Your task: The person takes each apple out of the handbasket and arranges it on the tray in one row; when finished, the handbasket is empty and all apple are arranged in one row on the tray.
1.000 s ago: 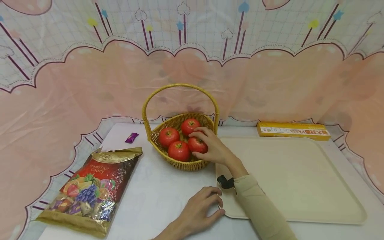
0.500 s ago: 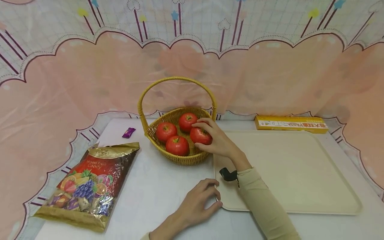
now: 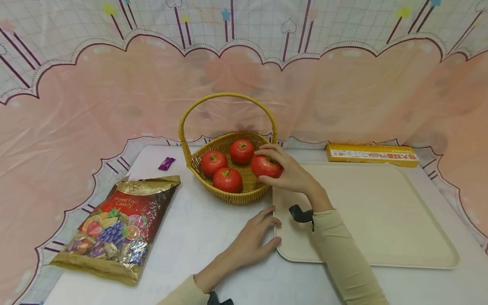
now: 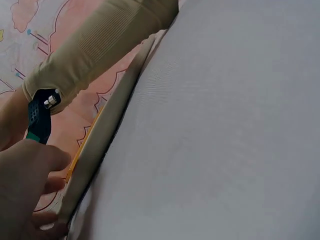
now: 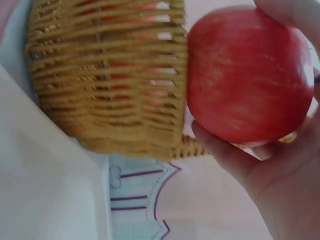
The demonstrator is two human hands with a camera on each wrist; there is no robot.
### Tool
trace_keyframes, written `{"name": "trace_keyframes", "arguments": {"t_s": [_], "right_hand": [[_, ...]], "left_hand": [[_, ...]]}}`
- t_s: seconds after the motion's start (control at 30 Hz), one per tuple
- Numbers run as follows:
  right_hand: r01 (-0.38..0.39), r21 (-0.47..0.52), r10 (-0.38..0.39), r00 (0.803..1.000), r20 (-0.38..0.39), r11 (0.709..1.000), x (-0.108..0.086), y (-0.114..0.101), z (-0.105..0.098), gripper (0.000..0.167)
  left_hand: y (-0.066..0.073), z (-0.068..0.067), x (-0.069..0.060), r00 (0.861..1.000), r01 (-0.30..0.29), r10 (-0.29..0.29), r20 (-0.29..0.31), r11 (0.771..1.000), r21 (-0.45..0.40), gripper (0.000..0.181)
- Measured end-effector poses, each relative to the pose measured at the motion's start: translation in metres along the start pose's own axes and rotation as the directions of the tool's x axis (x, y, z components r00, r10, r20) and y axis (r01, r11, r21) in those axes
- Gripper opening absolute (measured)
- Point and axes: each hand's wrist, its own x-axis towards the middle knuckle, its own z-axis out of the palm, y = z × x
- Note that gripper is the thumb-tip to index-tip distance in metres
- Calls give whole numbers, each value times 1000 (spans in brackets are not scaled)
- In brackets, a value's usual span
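A red apple [image 3: 264,167] with streaked skin is gripped by my right hand [image 3: 292,173], the thumb on its near side and the fingers over its far side. In the right wrist view the held apple [image 5: 247,75] stands at the rim of the yellow woven basket [image 5: 115,85]. Inside the basket [image 3: 249,197] several more apples [image 3: 227,180] lie to the left of my right hand. Beside the left edge of the beige tray [image 3: 366,216], my left hand [image 3: 251,241] has loosely bent fingers that reach the tray's edge and hold nothing.
A red and gold mixed fruit candy bag [image 3: 118,228] lies at the left, with a purple wrapped candy [image 3: 166,163] behind it. Behind the tray stands a yellow pasta box [image 3: 372,155]. A patterned cloth backdrop [image 3: 244,76] rises behind the table.
My right hand has moved right with the apple, from among the other apples to the basket's right rim. The left hand has shifted slightly forward along the tray's edge.
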Motion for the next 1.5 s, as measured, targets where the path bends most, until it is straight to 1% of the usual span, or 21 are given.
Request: {"name": "trace_keyframes", "arguments": {"t_s": [0.1, 0.17, 0.2, 0.27, 0.3, 0.33, 0.43, 0.53, 0.67, 0.77, 0.9, 1.0, 1.1, 1.23, 1.33, 1.43, 1.5], "right_hand": [[-4, 17, 4, 1000, 11, 1000, -3, -4, -7, 56], [-6, 19, 6, 1000, 19, 1000, -5, -4, -12, 56], [-11, 14, 11, 1000, 22, 1000, -6, -4, -14, 56], [-29, 13, 28, 999, 27, 999, -8, -3, -18, 56], [-30, 10, 29, 999, 26, 1000, -9, 2, -19, 57], [-38, 10, 37, 999, 26, 999, -10, 2, -21, 57], [-54, 17, 54, 998, 29, 998, -13, 4, -25, 58], [-65, 22, 64, 998, 24, 998, -17, 6, -29, 58], [-99, 22, 99, 995, -3, 995, -20, 11, -34, 57], [-149, 21, 149, 989, -18, 989, -23, 16, -36, 58], [-218, 18, 219, 975, -33, 976, -24, 24, -38, 61], [-256, 12, 256, 966, -36, 967, -25, 26, -40, 61], [-261, 5, 261, 965, -33, 965, -24, 27, -42, 60], [-265, -4, 265, 963, -49, 964, -24, 30, -43, 59], [-296, -17, 295, 954, -51, 955, -27, 34, -42, 60], [-308, -32, 306, 951, -51, 951, -30, 37, -41, 61], [-293, -38, 291, 955, -49, 955, -29, 39, -40, 62]], "left_hand": [[1, 2, 4, 998, 65, -65, -11, 998, -22, 34], [3, 4, 6, 995, 93, -94, -21, 995, -27, 37], [3, 5, 7, 995, 97, -98, -29, 995, -24, 38], [4, 7, 10, 994, 95, -96, -43, 995, -13, 37], [3, 7, 11, 994, 91, -91, -52, 996, -6, 37], [3, 8, 13, 995, 85, -85, -59, 996, 0, 36], [0, 8, 16, 995, 77, -75, -68, 997, 23, 32], [-2, 9, 19, 995, 75, -72, -65, 997, 34, 29], [-6, 9, 21, 996, 82, -81, -45, 997, 14, 25], [-8, 9, 21, 995, 88, -88, -37, 996, -5, 20], [-10, 11, 21, 995, 84, -84, -48, 996, -6, 16], [-11, 11, 21, 995, 78, -78, -56, 997, 1, 15], [-12, 11, 20, 995, 70, -69, -69, 998, 7, 14], [-12, 10, 21, 996, 48, -47, -80, 999, 18, 15], [-12, 11, 19, 997, 37, -36, -68, 999, 14, 16], [-12, 12, 18, 998, 31, -30, -60, 999, 13, 17], [-12, 11, 17, 998, 33, -32, -60, 999, 13, 17]]}}
